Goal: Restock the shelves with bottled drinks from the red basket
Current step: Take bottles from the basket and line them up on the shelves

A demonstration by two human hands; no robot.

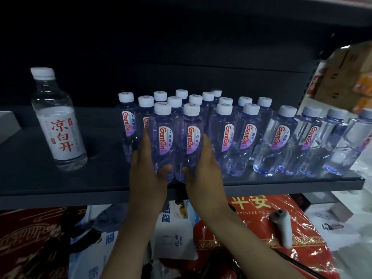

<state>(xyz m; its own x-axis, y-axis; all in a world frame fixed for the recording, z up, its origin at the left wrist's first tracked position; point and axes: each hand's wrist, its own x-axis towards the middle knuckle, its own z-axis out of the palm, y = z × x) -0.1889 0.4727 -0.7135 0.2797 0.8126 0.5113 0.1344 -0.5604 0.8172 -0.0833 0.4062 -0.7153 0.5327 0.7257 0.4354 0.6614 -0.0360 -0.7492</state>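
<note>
The single wide-angle view comes from the person's head, facing forward and slightly down onto a dark shelf (100, 174) at close range. The shelf's front edge runs from 9 to 3 o'clock just below centre. Ganten water bottles (227, 135) fill the centre through 3 o'clock. The left hand (147, 166) and right hand (203, 168) reach in from 6 o'clock, above red packaged goods (261, 228) on the lower level.

Shop: shelf (60, 184) stocked with bottled water rows (225, 125)
</note>
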